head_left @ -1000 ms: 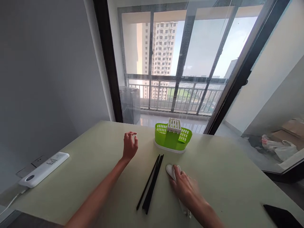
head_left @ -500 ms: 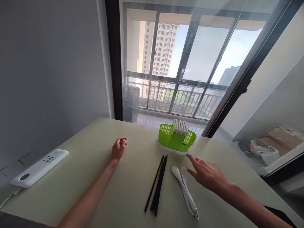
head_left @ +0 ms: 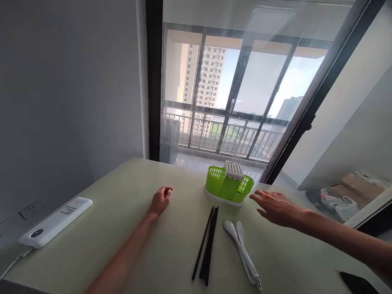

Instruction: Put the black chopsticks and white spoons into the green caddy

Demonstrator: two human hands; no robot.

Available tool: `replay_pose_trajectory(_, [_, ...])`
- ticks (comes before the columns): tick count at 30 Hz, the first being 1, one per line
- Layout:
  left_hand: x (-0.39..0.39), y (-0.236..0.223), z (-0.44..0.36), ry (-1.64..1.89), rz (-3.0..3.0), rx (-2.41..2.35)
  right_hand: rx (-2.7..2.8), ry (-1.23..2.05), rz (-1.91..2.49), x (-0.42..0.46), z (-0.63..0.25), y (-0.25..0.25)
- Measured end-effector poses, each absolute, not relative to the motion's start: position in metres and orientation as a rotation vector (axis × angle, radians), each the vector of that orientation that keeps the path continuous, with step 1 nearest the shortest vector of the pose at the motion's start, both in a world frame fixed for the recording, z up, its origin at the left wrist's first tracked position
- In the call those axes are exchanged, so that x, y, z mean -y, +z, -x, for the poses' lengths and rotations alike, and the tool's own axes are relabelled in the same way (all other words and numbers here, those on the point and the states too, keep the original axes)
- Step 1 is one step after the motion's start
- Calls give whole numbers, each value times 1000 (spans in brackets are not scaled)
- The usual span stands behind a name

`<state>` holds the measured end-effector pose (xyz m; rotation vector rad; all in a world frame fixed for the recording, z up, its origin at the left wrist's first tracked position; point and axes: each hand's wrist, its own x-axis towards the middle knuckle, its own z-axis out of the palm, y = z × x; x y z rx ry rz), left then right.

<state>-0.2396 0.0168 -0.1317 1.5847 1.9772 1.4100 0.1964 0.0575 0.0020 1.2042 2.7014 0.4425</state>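
Observation:
My right hand (head_left: 273, 207) is open, its fingers stretched toward the right end of a green utensil holder (head_left: 229, 190) with a white base and a white slotted top piece (head_left: 234, 169). A small gap seems to separate the fingertips from the holder. My left hand (head_left: 161, 200) rests on the table left of the holder, fingers loosely curled in, with nothing visible in them. Several black chopsticks (head_left: 209, 245) lie in front of the holder. To their right, two white spoons (head_left: 243, 251) lie with their handles partly overlapping.
A white power strip (head_left: 56, 222) with a cable lies along the table's left side. A dark flat object (head_left: 358, 283) sits at the lower right edge. Beyond the table (head_left: 128, 228) is a glass door, with cardboard boxes (head_left: 359, 188) and bags on the floor at right.
My right hand has moved from the holder's front, beside the spoons, back toward its right end. The view has shifted slightly. My left hand stays resting on the table.

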Motion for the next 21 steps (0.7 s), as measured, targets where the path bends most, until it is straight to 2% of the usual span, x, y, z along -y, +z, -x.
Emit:
replay_pose_trajectory(11, [-11,-132,238,1368,-1719,-1986,-2821,823,-253,43,-115,-30])
replay_pose_trajectory(21, [-1,-129,230,1296,-1797,-1985,-2869,745,21,63,-97,-31])
